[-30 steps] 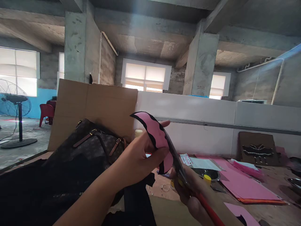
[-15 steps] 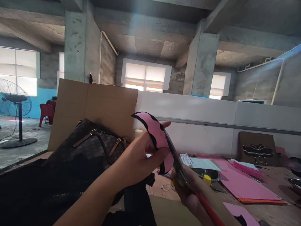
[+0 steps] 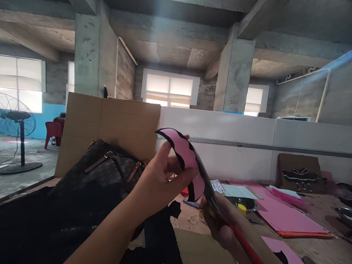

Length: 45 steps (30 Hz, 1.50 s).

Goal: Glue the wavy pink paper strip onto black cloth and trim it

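My left hand point(image 3: 162, 176) pinches a curved pink piece with a black border point(image 3: 184, 152), thumb on its pink face and the fingers behind it. The piece looks thin and bends into an arc with a pointed upper end. My right hand point(image 3: 220, 220) is wrapped around long scissors point(image 3: 207, 183) with dark blades and a red handle. Their blades run up along the right edge of the piece, touching or very close to it. Whether the blades are parted I cannot tell.
Black cloth point(image 3: 55, 220) and a brown patterned handbag point(image 3: 110, 161) lie on the left, before a cardboard panel point(image 3: 115, 117). At the right are pink sheets point(image 3: 291, 212), a metal bowl point(image 3: 250, 204), a yellow cap point(image 3: 242, 209) and a beaded black piece on a board point(image 3: 299, 165).
The pink piece has turned slightly and shifted a little to the right in my left hand. The left fingers behind it have bent in. The scissors stay almost in place.
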### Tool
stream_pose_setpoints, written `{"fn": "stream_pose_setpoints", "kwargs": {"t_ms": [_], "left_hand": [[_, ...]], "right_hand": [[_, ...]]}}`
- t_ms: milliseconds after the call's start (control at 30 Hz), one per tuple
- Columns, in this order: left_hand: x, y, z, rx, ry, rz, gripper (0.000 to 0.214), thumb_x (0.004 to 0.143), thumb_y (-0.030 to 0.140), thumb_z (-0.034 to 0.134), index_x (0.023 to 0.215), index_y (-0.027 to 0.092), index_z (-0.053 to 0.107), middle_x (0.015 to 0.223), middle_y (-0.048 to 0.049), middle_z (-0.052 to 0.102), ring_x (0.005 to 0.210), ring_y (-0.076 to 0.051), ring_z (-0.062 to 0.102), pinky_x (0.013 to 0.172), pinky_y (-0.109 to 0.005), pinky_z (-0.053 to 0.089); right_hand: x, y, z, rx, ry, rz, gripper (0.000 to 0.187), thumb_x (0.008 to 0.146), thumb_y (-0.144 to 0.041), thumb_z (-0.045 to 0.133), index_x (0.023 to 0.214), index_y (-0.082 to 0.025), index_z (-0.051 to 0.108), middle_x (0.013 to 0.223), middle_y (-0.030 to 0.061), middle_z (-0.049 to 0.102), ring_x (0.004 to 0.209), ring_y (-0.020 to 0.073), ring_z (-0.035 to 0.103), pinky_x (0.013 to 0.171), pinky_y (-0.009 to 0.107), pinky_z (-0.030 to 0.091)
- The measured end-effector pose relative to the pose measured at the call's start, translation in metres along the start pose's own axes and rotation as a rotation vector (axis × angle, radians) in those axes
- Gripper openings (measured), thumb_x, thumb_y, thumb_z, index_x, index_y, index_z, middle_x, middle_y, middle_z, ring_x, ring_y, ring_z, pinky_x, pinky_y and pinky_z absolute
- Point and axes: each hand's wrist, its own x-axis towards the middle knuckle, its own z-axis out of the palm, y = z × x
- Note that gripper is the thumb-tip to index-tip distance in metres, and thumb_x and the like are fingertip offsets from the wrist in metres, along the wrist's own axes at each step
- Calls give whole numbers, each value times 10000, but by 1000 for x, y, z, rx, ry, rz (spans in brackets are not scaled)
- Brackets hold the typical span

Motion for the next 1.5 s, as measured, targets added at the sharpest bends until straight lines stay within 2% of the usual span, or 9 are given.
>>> {"fn": "stream_pose_setpoints", "kwargs": {"t_ms": [167, 333, 600, 733, 833, 1000, 1167, 1367, 1500], "left_hand": [[-2, 1, 2, 46, 36, -39, 576, 898, 198, 692, 1417, 305, 466, 817, 40, 662, 742, -106, 640, 640, -165, 522], [-4, 1, 3, 24, 21, -39, 573, 918, 218, 677, 1439, 329, 465, 777, 52, 631, 731, -100, 627, 592, -143, 488], [-3, -2, 1, 5, 3, -40, 604, 929, 235, 683, 1470, 340, 435, 788, 52, 618, 698, -90, 599, 626, -161, 505], [-3, -5, 1, 22, 2, -61, 666, 926, 246, 691, 1508, 337, 381, 755, 56, 578, 746, -112, 631, 674, -185, 527], [-4, -6, 1, 42, -1, -65, 665, 928, 233, 678, 1515, 313, 373, 767, 46, 584, 756, -121, 644, 666, -189, 526], [-3, -4, 0, 71, 10, -60, 672, 920, 245, 682, 1516, 279, 375, 767, 39, 591, 731, -127, 640, 646, -197, 520], [-1, -2, 2, 69, 12, -84, 594, 917, 255, 683, 1465, 273, 455, 764, 38, 590, 740, -130, 627, 658, -204, 519], [-1, -2, 5, 24, 15, -107, 656, 916, 272, 695, 1505, 302, 408, 788, 34, 603, 761, -135, 627, 686, -213, 519], [-1, -3, 6, -38, -9, -74, 707, 928, 292, 689, 1547, 256, 348, 807, 8, 642, 759, -153, 642, 678, -234, 526]], "right_hand": [[-2, -3, -2, -6, -34, 30, 571, 789, -779, 577, 955, -236, 638, 729, 3, 437, 575, 141, 340, 535, 284, 336], [-1, 1, 4, -9, -17, 41, 483, 819, -711, 568, 958, -253, 632, 719, 14, 428, 590, 172, 373, 564, 312, 409], [-2, -7, 1, -36, -35, 9, 578, 823, -779, 545, 979, -234, 658, 763, 27, 473, 583, 153, 407, 536, 293, 418], [-2, -3, 1, -32, 18, -9, 671, 780, -860, 495, 961, -234, 657, 719, 29, 496, 610, 175, 477, 537, 284, 438], [-4, -3, 0, -65, -13, 42, 624, 794, -820, 521, 975, -238, 652, 662, 20, 491, 602, 197, 496, 552, 310, 459], [-3, -1, -2, -95, -31, 79, 487, 814, -704, 582, 983, -252, 643, 631, -12, 439, 556, 179, 452, 541, 305, 427], [6, 13, -4, -91, 12, 69, 425, 755, -654, 662, 909, -258, 642, 646, 12, 470, 618, 214, 504, 554, 317, 447], [4, 10, -6, -77, -55, 68, 471, 765, -698, 672, 939, -262, 633, 623, -19, 397, 551, 176, 408, 524, 317, 396], [2, -5, -4, -58, -86, 61, 640, 761, -836, 572, 998, -244, 625, 630, -21, 384, 537, 157, 359, 492, 310, 329]]}}
